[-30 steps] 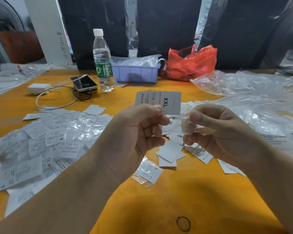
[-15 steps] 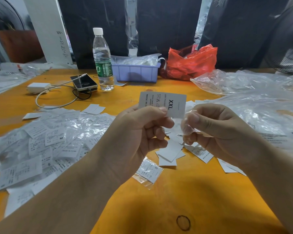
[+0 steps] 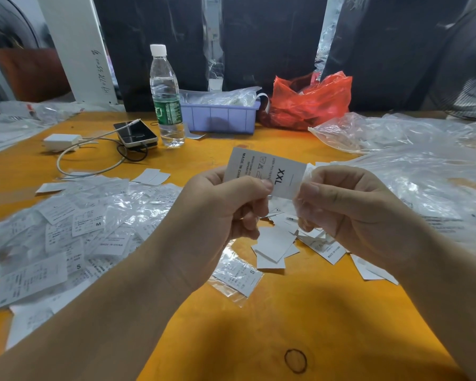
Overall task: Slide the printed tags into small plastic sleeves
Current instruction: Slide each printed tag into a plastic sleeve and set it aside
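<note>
Nearest to the camera, at 6 o'clock on the orange table (image 3: 327, 312), both forearms come up toward the middle of the view. Just beyond them a tag already in its sleeve, marked S (image 3: 238, 274), lies on the table, with a few loose tags (image 3: 274, 244) at 12 o'clock from it.

Above these, the left hand (image 3: 217, 215) pinches the XXL tag (image 3: 264, 171) between thumb and forefinger, the other fingers curled under. The tag stands tilted, its right end toward 3 o'clock. The right hand (image 3: 349, 215) holds a small clear sleeve (image 3: 304, 199) between thumb and curled fingers; the tag's right end touches the sleeve by the thumb. I cannot tell if the mouth of the sleeve is open, because the plastic is thin and partly hidden.

I judge that the step in hand is the insertion: the tag is at the sleeve but almost all of it is outside. The next move calls for the right fingers to part the mouth of the sleeve, and for the left hand to push the tag straight toward 3 o'clock, so that no corner catches the film.

At 9 o'clock lies a heap of finished tags (image 3: 74, 232); at 3 o'clock, a pile of clear bags (image 3: 423, 182). Farther, at 11 o'clock, are a phone (image 3: 135, 133) with a cable and a water bottle (image 3: 165, 97); at 12 o'clock a purple tray (image 3: 220, 116) and a red bag (image 3: 311, 100).
</note>
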